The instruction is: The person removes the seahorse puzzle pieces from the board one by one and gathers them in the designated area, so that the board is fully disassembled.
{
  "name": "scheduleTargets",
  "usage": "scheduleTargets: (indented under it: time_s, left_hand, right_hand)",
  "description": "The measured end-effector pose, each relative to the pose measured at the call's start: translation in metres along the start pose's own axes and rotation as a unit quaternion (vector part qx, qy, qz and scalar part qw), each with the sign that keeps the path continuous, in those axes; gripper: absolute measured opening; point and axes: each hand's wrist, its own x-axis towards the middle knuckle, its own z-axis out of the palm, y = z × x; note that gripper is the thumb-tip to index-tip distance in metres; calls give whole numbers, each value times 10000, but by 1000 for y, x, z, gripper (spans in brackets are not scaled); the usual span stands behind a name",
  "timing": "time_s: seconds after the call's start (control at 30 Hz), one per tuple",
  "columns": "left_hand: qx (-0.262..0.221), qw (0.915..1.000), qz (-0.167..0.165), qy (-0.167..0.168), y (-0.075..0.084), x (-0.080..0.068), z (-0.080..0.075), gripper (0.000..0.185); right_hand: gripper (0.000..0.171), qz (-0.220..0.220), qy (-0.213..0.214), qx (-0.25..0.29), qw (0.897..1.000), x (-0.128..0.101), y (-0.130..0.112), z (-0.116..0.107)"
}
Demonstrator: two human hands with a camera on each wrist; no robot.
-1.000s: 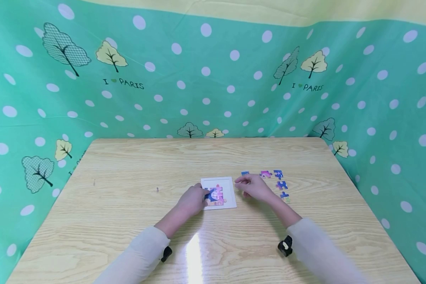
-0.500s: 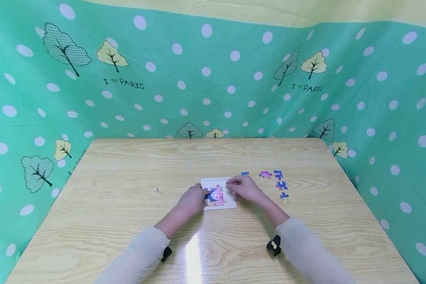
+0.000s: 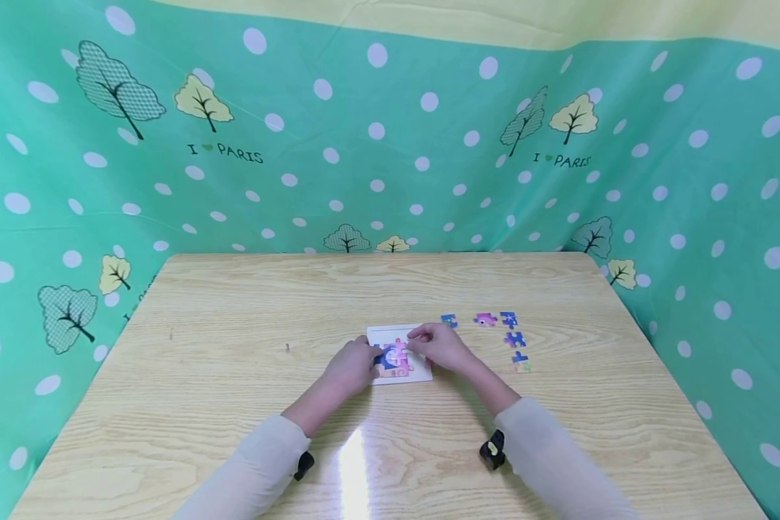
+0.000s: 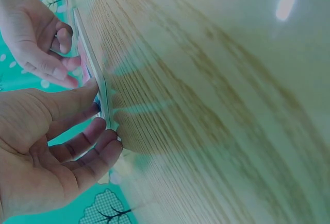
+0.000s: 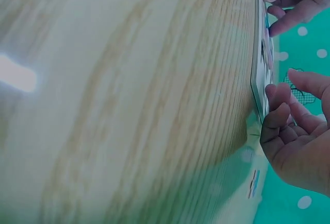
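Note:
A white puzzle tray (image 3: pixel 421 375) lies near the middle of the table, with several joined blue and pink jigsaw pieces (image 3: pixel 398 357) in its lower left part. My left hand (image 3: pixel 349 367) holds the tray's left side. In the left wrist view the left thumb (image 4: pixel 80 94) lies on the tray's front edge, other fingers at its side. My right hand (image 3: pixel 443 348) is over the tray's right part, fingertips by the joined pink pieces. The right wrist view shows the right hand's thumb and fingers (image 5: pixel 281 113) apart, no loose piece visible between them.
Right of the tray, loose jigsaw pieces lie on the wooden table (image 3: pixel 234 303): a blue piece (image 3: pixel 449 319), a pink piece with an eye (image 3: pixel 485 320), and several more in a column beneath a starred piece (image 3: pixel 509 319). A dotted green curtain (image 3: pixel 377 159) stands behind.
My right hand has moved left from beside the tray to over it, reaching the joined pieces and uncovering the blue loose piece. My left hand has stayed at the tray's left side.

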Motion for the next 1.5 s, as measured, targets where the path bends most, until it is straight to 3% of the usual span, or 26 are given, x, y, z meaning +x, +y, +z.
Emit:
scheduleTargets:
  time_s: [0.63,0.9,0.97,1.5]
  left_hand:
    - [68,10000,52,4,-1,2,3,37]
    - [50,9999,87,35,-1,2,3,36]
    - [62,9998,171,83,-6,6,9,37]
    - [86,9997,199,112,-1,2,1,34]
  right_hand:
    - [25,-124,188,-673,9975,1,-5,12]
    - [27,-108,231,-766,9967,4,-4,15]
    - [27,-58,251,-753,9968,4,-5,16]
    - [24,108,292,-640,9975,5,-13,22]
